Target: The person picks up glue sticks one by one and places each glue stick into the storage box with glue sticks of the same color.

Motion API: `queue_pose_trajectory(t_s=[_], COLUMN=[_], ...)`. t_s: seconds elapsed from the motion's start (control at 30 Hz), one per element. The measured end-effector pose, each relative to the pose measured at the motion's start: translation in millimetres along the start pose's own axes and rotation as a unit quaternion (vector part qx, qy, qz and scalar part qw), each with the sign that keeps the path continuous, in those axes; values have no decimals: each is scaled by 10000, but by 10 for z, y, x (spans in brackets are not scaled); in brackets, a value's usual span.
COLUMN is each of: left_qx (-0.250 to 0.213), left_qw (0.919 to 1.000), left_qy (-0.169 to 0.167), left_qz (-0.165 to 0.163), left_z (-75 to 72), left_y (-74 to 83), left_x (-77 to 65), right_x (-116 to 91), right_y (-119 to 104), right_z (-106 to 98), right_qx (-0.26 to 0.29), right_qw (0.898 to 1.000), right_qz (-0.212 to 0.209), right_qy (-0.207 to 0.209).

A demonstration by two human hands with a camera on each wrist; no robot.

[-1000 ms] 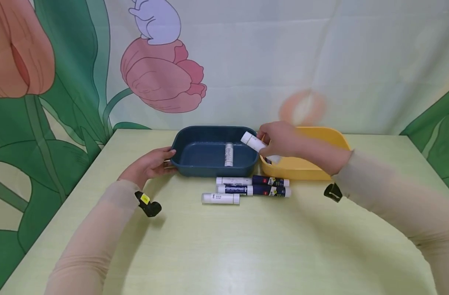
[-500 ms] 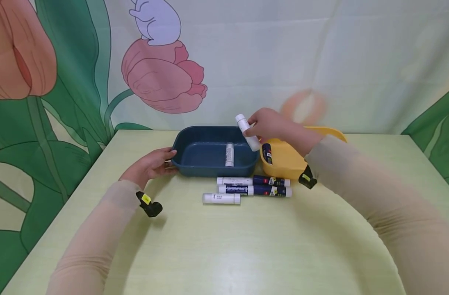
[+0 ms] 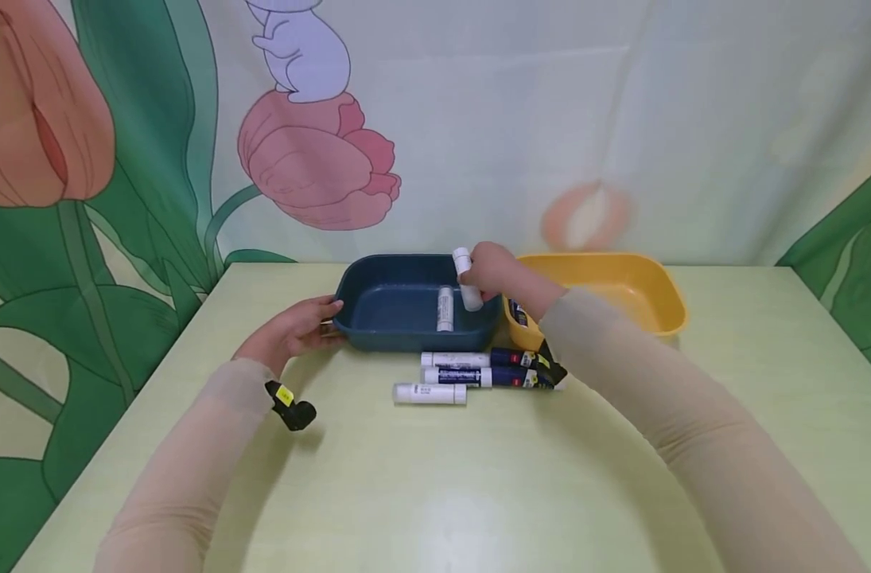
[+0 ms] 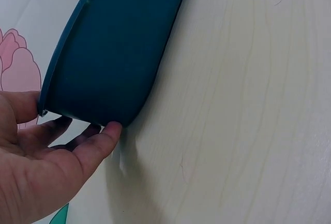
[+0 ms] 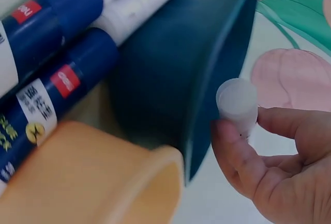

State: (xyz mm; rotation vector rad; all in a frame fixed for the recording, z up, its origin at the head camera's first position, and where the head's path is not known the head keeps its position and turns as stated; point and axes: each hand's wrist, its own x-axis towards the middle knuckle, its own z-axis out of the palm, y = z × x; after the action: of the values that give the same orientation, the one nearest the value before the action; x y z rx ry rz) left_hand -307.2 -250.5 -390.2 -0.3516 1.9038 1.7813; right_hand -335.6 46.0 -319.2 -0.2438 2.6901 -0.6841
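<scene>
My right hand (image 3: 489,269) pinches a white glue stick (image 3: 469,291) over the right end of a dark blue tray (image 3: 399,342). The stick tilts, its white cap up and its translucent end (image 5: 237,99) down. Another white glue stick (image 3: 445,309) lies inside that tray. At the tray's left end, my left hand (image 3: 301,326) holds it, thumb at the rim and fingers against the outer wall (image 4: 108,58). In front lie a white glue stick (image 3: 429,394) and two rows of white and navy glue sticks (image 3: 455,376), partly covered by the right wrist camera.
A yellow tray (image 3: 667,318) stands right of the blue one, close beside it. Inside its left end is a navy glue stick (image 3: 518,313), partly hidden by the right arm. A printed cloth (image 3: 478,159) hangs behind the pale table (image 3: 406,477).
My right hand has carried the white glue stick left from above the yellow tray, rising and then lowering over the blue tray. The stick has turned more upright. The left hand keeps its hold.
</scene>
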Motion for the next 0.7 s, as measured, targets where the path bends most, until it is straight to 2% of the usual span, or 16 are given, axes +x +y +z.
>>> queue_pose_trajectory(t_s=[0.13,0.3,0.37,0.5,0.57,0.6,0.7], left_qx=[-101,-117,-98,-83,-111,-123,-96], left_qw=[9999,9999,9999,9999,9999,9998,9999], left_qy=[26,-44,-72,-18,25,42,-4], left_qz=[-82,-96,-70,-85,-120,-130,-95], left_z=[16,25,21,17,20,23,24], left_y=[-64,-133,-131,-98,-85,-79,-62], left_x=[1,-16,-19,-4,6,8,4], right_x=[121,252,368,1167,1360,1367,824], right_y=[24,39,71,426,511,508,243], right_z=[192,408,482,816,899,911,719], right_qx=[-730,-1643,-1888,-2351,-2457,-2474,-2334], right_qw=[9973,9856,9802,9682,9641,9632,9669], right_qz=[-33,46,106,-172,-201,-224,-53], right_qy=[-9,-394,-587,-836,-984,-1024,-1027])
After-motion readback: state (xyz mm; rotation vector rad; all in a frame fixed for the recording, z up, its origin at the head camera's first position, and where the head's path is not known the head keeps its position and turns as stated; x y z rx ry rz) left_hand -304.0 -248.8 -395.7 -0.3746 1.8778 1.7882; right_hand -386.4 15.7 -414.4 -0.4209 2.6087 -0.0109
